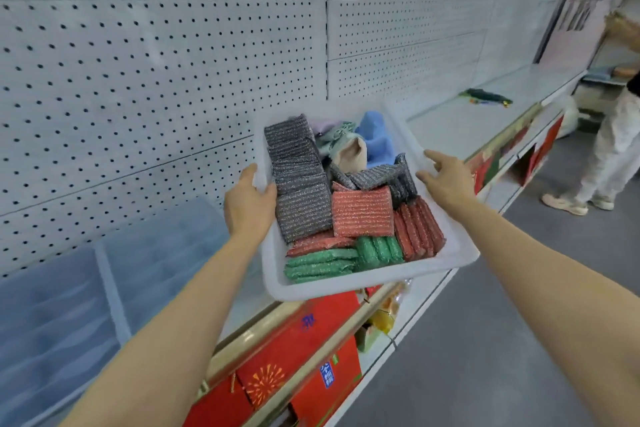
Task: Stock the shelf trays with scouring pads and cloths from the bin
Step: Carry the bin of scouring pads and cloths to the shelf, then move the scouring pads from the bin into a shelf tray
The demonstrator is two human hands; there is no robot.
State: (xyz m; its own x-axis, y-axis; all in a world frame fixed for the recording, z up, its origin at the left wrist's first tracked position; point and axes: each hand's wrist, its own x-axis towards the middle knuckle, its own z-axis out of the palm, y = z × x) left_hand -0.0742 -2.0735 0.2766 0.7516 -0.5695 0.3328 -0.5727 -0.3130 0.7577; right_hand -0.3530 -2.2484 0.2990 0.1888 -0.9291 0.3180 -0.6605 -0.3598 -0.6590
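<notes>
A white plastic bin (363, 282) sits tilted over the front edge of the shelf. It holds grey scouring pads (298, 180), red pads (362, 215), green pads (322, 263) and folded cloths (375, 139) in blue, beige and pale green at its far end. My left hand (247, 201) grips the bin's left rim, thumb over the edge. My right hand (445, 175) touches the right rim with its fingers spread. Translucent blue shelf trays (156, 253) stand on the shelf to the left of the bin.
A white pegboard wall (156, 62) backs the shelf. Red boxes (304, 357) fill the lower shelf. A dark green item (486, 98) lies further along the shelf (485, 114). Another person (609, 149) stands in the aisle at the right.
</notes>
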